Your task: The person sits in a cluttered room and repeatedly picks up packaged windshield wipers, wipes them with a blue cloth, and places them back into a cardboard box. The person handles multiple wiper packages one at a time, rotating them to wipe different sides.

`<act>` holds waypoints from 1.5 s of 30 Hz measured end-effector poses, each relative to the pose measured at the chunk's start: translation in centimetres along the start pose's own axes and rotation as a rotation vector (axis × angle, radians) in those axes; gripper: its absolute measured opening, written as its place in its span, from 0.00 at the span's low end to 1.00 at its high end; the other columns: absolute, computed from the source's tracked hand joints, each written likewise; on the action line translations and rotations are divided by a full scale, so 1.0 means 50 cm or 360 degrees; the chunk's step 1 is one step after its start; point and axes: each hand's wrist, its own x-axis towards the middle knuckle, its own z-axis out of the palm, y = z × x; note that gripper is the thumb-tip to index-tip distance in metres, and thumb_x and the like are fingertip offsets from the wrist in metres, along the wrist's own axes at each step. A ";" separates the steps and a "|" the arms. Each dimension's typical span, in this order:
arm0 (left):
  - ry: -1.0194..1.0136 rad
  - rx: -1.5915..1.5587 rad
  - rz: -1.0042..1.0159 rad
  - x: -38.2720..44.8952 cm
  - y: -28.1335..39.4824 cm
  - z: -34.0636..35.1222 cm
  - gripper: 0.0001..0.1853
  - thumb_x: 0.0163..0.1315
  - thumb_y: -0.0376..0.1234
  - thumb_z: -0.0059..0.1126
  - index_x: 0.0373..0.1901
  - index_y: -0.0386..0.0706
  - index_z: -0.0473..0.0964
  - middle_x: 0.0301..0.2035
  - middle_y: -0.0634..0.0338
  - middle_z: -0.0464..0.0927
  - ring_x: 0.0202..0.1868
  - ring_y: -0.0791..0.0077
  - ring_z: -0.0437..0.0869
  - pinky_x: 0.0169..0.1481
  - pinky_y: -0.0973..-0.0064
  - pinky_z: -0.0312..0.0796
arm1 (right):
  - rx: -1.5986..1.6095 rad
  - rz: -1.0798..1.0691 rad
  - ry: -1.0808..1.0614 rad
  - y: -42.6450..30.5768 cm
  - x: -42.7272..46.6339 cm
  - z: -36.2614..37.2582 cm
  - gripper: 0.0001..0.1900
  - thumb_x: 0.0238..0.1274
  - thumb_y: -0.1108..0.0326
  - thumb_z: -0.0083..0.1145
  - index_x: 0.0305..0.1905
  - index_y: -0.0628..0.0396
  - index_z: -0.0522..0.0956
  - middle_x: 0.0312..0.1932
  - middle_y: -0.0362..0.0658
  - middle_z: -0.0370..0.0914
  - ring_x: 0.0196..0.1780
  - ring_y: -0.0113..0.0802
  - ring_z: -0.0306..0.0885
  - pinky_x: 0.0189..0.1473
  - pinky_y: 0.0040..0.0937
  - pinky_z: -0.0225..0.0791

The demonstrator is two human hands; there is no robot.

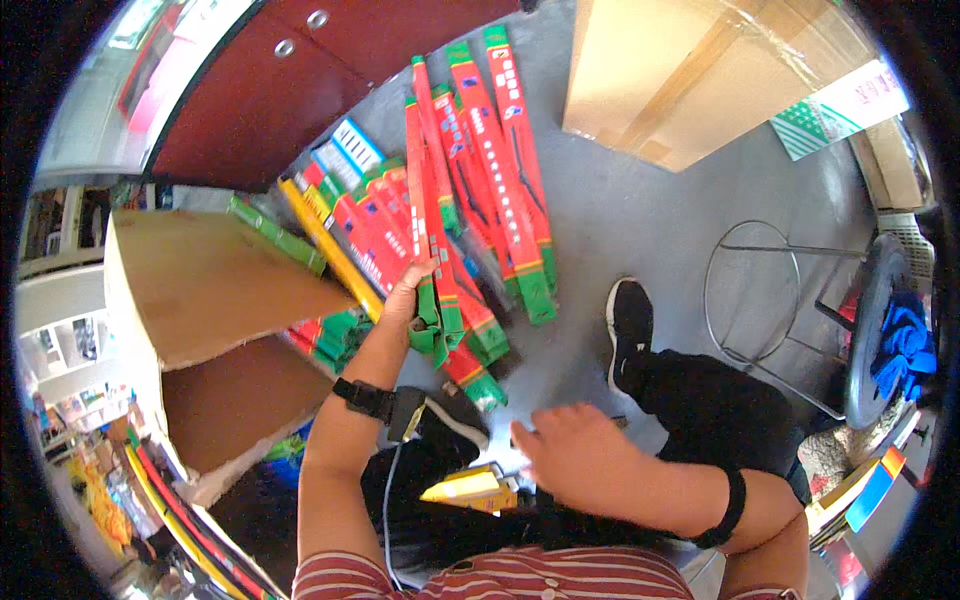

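Observation:
My left hand grips a long red and green box near its open, torn green end. Under and around it, many similar long red boxes with green ends lie fanned out on the grey floor. A long yellow box lies along their left side. My right hand is over my lap, fingers partly bent, away from the boxes; whether it holds something small cannot be told. Beneath it, a yellow packet lies by my legs.
An opened cardboard box stands at the left, with a green box by its flap. A large taped carton is at the upper right. A tipped round stool with metal legs lies at the right. A dark red cabinet stands at the upper left.

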 end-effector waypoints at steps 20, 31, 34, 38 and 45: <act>-0.0544 -0.1006 -0.0095 -0.423 -0.139 0.119 0.31 0.54 0.53 0.53 0.54 0.42 0.71 0.46 0.50 0.78 0.44 0.55 0.81 0.48 0.55 0.75 | 0.2556 0.0473 0.0174 -0.045 0.162 0.063 0.35 0.57 0.48 0.57 0.64 0.55 0.59 0.50 0.47 0.74 0.49 0.35 0.76 0.42 0.34 0.73; -0.0324 -0.0504 -0.0298 -0.423 -0.152 0.058 0.34 0.53 0.60 0.50 0.47 0.40 0.74 0.38 0.52 0.80 0.35 0.61 0.81 0.40 0.64 0.74 | 0.2755 0.0539 0.0423 -0.035 0.115 0.025 0.34 0.53 0.65 0.54 0.66 0.60 0.57 0.46 0.45 0.72 0.46 0.37 0.76 0.46 0.32 0.72; -0.0324 -0.0608 -0.0258 -0.429 -0.150 0.065 0.33 0.52 0.59 0.55 0.47 0.41 0.73 0.35 0.53 0.79 0.33 0.59 0.80 0.39 0.62 0.74 | 0.2725 0.0479 0.0551 -0.047 0.125 0.011 0.37 0.53 0.67 0.53 0.69 0.59 0.53 0.49 0.50 0.71 0.46 0.39 0.76 0.45 0.35 0.72; -0.0402 -0.0715 -0.0130 -0.427 -0.169 0.077 0.33 0.53 0.58 0.58 0.50 0.41 0.72 0.39 0.52 0.79 0.39 0.58 0.81 0.44 0.60 0.75 | 0.2770 0.0393 0.0603 -0.046 0.142 0.031 0.39 0.53 0.70 0.55 0.70 0.60 0.51 0.54 0.51 0.70 0.52 0.38 0.73 0.52 0.34 0.68; -0.0276 -0.0453 -0.0166 -0.453 -0.166 0.128 0.29 0.58 0.56 0.56 0.50 0.43 0.73 0.41 0.57 0.80 0.38 0.68 0.83 0.45 0.68 0.77 | 0.2805 0.0395 0.0658 -0.060 0.135 0.073 0.40 0.57 0.70 0.56 0.71 0.62 0.47 0.61 0.51 0.65 0.59 0.38 0.70 0.58 0.34 0.66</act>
